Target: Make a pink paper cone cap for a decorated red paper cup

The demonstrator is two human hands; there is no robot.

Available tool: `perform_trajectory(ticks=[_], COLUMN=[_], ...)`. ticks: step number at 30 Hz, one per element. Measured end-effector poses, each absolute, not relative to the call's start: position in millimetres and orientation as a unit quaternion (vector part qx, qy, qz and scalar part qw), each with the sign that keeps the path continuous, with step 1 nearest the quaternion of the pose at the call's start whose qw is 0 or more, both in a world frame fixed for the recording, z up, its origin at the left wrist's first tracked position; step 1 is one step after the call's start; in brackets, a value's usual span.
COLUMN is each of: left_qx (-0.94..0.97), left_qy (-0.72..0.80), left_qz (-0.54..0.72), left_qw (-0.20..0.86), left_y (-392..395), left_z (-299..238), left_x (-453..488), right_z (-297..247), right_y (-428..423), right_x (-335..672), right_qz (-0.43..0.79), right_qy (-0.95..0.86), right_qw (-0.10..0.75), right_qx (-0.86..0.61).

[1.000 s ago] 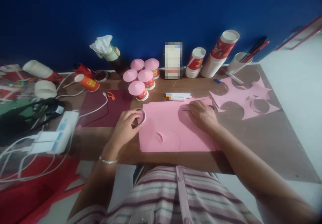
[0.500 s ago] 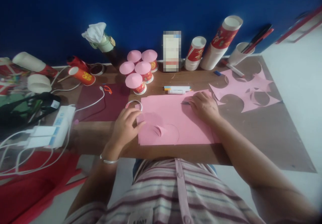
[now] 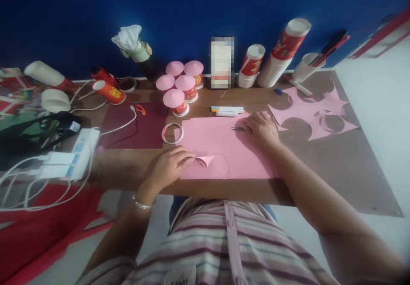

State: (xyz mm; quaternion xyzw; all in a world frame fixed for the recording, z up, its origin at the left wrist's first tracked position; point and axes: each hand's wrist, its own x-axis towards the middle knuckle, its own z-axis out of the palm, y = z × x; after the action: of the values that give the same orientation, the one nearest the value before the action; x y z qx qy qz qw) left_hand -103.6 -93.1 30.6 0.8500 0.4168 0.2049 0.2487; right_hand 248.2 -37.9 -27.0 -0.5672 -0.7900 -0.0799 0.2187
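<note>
A pink paper sheet (image 3: pixel 224 142) lies on the brown table (image 3: pixel 134 167) in front of me, with a curved cut near its front edge. My left hand (image 3: pixel 169 167) rests at the sheet's front left, fingers pinching the raised pink paper flap (image 3: pixel 205 160) at that cut. My right hand (image 3: pixel 262 129) lies on the sheet's far right part, fingers curled over a thin dark tool (image 3: pixel 237 128) whose tip sticks out to the left. A roll of tape (image 3: pixel 172 132) lies free just left of the sheet.
Several pink-capped paper cups (image 3: pixel 179 92) stand behind the sheet, pens (image 3: pixel 227 111) beside them. Cut pink scraps (image 3: pixel 314 116) lie at the right. Cup stacks (image 3: pixel 282 54) line the blue wall. A power strip (image 3: pixel 77 157) with cables and a dark red sheet (image 3: pixel 134 129) are at the left.
My left hand let go of the tape roll, moved toward me and took hold of the cut flap on the pink sheet. My right hand stayed on the sheet.
</note>
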Motion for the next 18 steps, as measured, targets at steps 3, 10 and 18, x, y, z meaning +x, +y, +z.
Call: perform_trajectory(ticks=[3, 10, 18], left_qx=[0.839, 0.903, 0.78], left_qy=[0.447, 0.369, 0.47], left_qz=[0.199, 0.104, 0.338], left_qw=[0.238, 0.194, 0.237], left_y=[-102, -110, -116], left_z=[32, 19, 29], left_x=[-100, -59, -97], right_z=[-29, -28, -25], right_y=[-37, -38, -40], right_x=[248, 246, 245], right_qz=[-0.089, -0.092, -0.082], right_qy=[-0.791, -0.788, -0.79], right_qw=[0.207, 0.194, 0.2], right_qx=[-0.569, -0.577, -0.574])
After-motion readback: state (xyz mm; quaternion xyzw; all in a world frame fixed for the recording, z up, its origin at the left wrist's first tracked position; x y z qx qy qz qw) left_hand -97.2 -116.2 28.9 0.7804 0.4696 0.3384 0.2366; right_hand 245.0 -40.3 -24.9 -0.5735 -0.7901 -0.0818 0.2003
